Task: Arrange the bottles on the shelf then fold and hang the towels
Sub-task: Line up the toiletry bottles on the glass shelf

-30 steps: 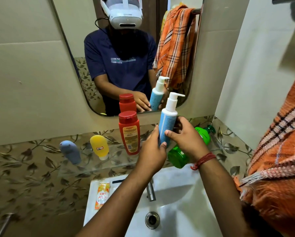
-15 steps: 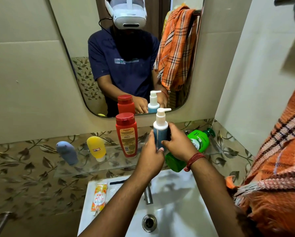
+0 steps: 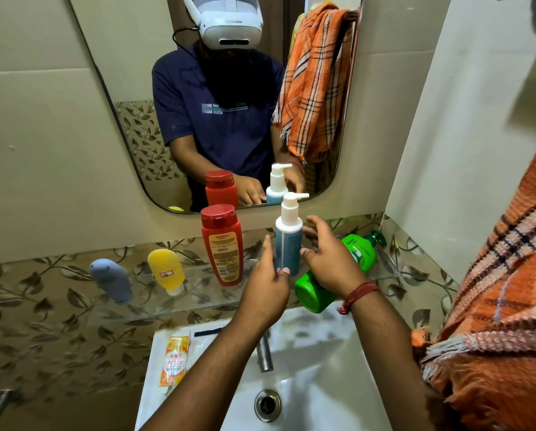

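Both hands are flanking the blue pump bottle [image 3: 288, 244], which is standing upright on the glass shelf [image 3: 154, 293]: the left hand [image 3: 268, 290] is sitting with straightened fingers right against its left side, though actual contact is hard to call, and the right hand [image 3: 329, 259] is spreading loose, gripping nothing, just off its right side. Left of the left fingers the red bottle [image 3: 223, 244] is standing upright, while behind the right fingers the green pump bottle [image 3: 347, 269] is lying tipped over, and the orange checked towel [image 3: 494, 306] is hanging far to their right.
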